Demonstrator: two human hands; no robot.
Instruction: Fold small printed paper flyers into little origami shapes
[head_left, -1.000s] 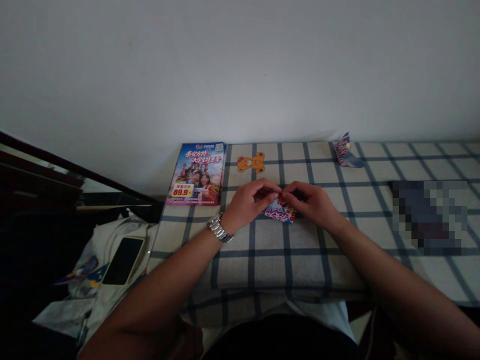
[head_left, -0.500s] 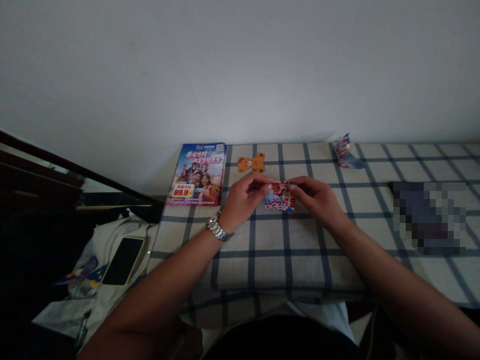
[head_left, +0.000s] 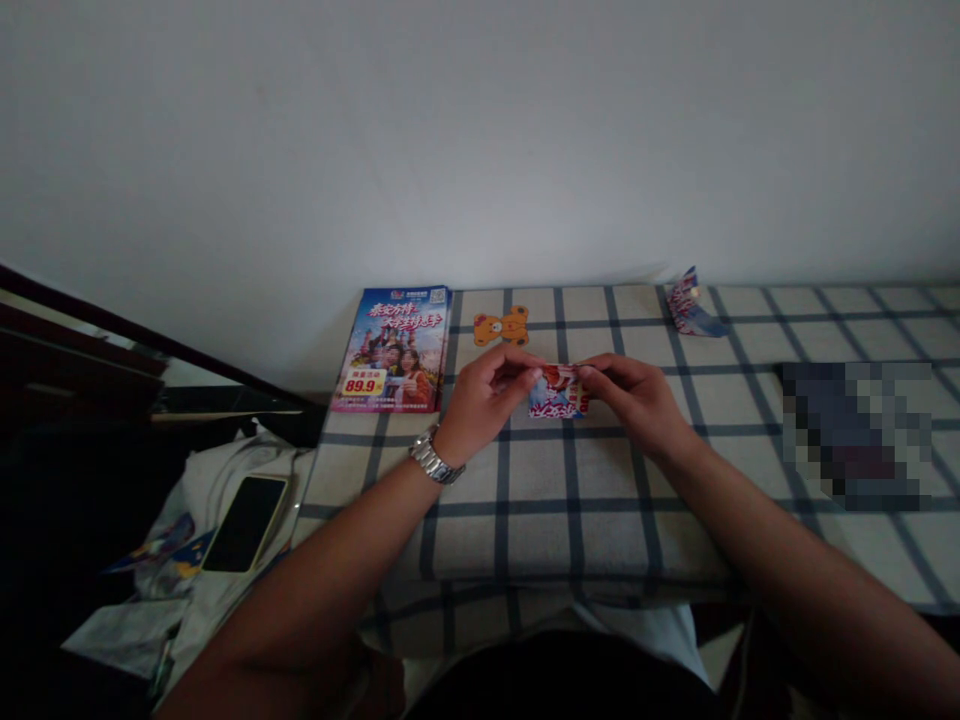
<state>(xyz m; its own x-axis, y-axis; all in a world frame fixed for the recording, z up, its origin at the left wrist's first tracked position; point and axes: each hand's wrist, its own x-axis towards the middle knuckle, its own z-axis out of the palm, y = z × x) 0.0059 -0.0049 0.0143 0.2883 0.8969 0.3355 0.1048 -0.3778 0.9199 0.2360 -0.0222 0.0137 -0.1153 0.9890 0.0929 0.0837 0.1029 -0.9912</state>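
Between my hands is a small folded flyer [head_left: 555, 397], printed in red, white and blue. My left hand [head_left: 491, 395], with a metal watch on its wrist, pinches the flyer's upper left corner between thumb and fingers. At the upper right corner, my right hand [head_left: 628, 392] grips it the same way. The flyer hangs just over the checked tablecloth [head_left: 540, 520]; whether it touches the cloth I cannot tell. To the left lies a stack of flyers [head_left: 394, 350] with a printed castle and two people. Behind my hands is a flat orange bear cutout [head_left: 501, 326].
A folded paper piece [head_left: 691, 308] stands near the wall at the back right. A dark, pixelated object [head_left: 847, 430] lies on the right of the table. Left of the table, a phone [head_left: 246, 523] rests on a white bag [head_left: 214, 465].
The flyer's lower edge has tilted slightly, and its printed face looks a little flatter. Both hands keep almost the same place and grip.
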